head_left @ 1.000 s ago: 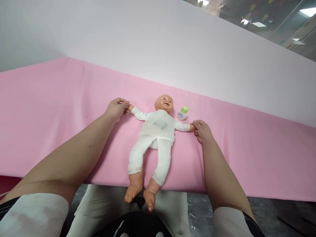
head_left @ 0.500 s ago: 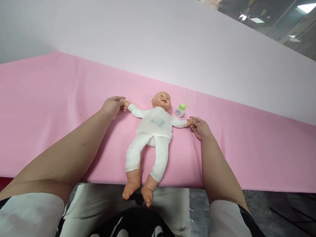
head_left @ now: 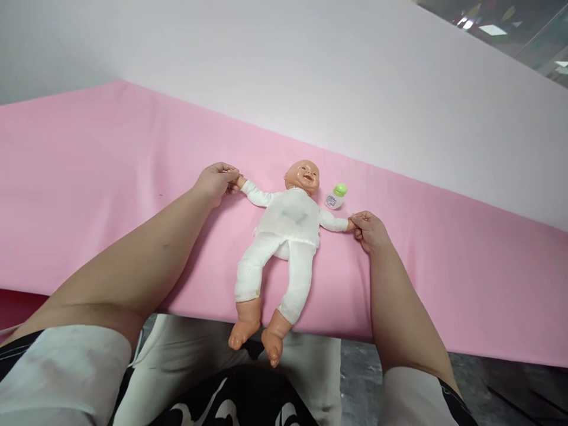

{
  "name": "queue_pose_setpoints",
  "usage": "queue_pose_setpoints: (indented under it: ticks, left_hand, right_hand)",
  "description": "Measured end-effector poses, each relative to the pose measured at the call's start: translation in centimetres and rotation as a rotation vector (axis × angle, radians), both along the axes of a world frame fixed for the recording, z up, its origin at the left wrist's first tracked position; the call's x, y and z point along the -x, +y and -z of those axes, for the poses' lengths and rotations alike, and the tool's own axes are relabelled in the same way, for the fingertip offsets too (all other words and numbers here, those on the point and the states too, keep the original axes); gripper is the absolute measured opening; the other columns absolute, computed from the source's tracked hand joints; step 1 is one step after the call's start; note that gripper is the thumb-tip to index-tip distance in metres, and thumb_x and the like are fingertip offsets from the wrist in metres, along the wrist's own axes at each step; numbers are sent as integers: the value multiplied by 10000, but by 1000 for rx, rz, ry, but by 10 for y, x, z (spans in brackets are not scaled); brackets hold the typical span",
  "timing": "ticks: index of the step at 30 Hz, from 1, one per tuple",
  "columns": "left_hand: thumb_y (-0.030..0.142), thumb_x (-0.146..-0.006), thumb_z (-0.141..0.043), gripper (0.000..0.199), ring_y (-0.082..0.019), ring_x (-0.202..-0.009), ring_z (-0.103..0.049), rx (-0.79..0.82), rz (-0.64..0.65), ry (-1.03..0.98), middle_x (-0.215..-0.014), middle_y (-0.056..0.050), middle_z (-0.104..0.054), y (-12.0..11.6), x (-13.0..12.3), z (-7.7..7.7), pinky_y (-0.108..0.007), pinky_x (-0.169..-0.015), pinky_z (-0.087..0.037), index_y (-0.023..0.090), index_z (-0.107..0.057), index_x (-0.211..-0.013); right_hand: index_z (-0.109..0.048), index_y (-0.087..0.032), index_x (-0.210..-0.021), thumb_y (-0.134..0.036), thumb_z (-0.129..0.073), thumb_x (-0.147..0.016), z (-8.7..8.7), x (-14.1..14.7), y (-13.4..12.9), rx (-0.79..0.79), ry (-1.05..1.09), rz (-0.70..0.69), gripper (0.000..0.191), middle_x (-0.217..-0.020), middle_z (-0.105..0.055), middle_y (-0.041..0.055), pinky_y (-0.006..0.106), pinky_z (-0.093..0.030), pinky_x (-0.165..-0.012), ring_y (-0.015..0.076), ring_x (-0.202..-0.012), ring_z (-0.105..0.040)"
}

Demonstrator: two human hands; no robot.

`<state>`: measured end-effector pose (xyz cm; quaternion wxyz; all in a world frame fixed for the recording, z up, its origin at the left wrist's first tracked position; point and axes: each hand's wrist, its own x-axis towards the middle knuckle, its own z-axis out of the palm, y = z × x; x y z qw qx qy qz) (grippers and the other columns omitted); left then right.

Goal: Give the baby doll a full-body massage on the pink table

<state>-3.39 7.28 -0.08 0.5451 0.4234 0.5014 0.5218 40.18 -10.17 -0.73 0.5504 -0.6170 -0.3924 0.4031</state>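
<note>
A baby doll [head_left: 290, 219] with a white cloth body lies on its back, its arms stretched out to both sides and its bare feet hanging past the front edge of the table. My left hand [head_left: 218, 182] is closed around the doll's hand on the left. On the other side, my right hand [head_left: 371, 229] pinches the doll's other hand between thumb and fingers. Both small doll hands are mostly hidden in my grip. Beside the doll's head, just above its right-side arm, is a small clear bottle [head_left: 336, 196] with a green cap and a printed label.
A pink sheet [head_left: 465, 272] covers the table, with its front edge near my body. Behind it rises a plain white wall [head_left: 284, 71], with glass panes [head_left: 497, 29] at the upper right. Dark thin bars [head_left: 510, 402] show on the floor at lower right.
The whole view has shifted, so the doll, bottle and hands appear slightly further right. Both hands keep hold of the doll's hands, and its pose looks the same.
</note>
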Motion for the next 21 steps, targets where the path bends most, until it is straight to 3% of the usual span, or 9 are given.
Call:
queue_pose_setpoints:
  ticks: [6, 10, 12, 17, 21]
  left_hand:
    - [186, -897, -713, 153, -117, -496, -582, -46, 30, 1, -802, -83, -747, 2, 0, 3, -219, -456, -436, 178, -588, -810]
    - [123, -916, -643, 51, -123, -490, -587, -17, 25, -10, -764, -82, -715, 4, 0, 4, -243, -480, -474, 148, -660, -875]
    - [73, -895, -622, 90, -124, -492, -588, 2, 21, -22, -724, -68, -685, 4, -1, 3, -253, -507, -501, 130, -684, -926]
    - [0, -826, -624, 213, -122, -519, -597, 11, 19, -68, -739, -68, -674, 1, -1, -1, -262, -539, -531, 90, -702, -1002]
    - [1, -778, -689, 250, -124, -543, -619, -9, 47, -80, -777, -73, -694, 0, 1, 0, -258, -545, -530, 98, -698, -1008]
  right_hand:
    - [-649, -209, -822, -675, -874, -752, 0, 2, 2, 11, -17, 14, 522, -703, -683, 15, 216, -239, -339, 54, -395, -365]
    - [-710, -210, -953, -559, -847, -806, 2, -1, 3, 13, -7, 52, 403, -582, -539, -52, 198, -242, -347, 56, -392, -329]
    - [-723, -210, -994, -475, -848, -801, 3, -4, 3, 4, 19, 63, 351, -589, -540, -54, 190, -291, -355, 63, -410, -371]
    - [-729, -220, -1066, -285, -898, -734, 4, -13, 1, -45, 151, -10, 378, -892, -727, 27, 213, -548, -505, 85, -575, -589]
    - [-739, -216, -1069, -253, -928, -699, 4, -16, -1, -45, 179, -39, 417, -1044, -756, 52, 221, -597, -570, 86, -634, -625]
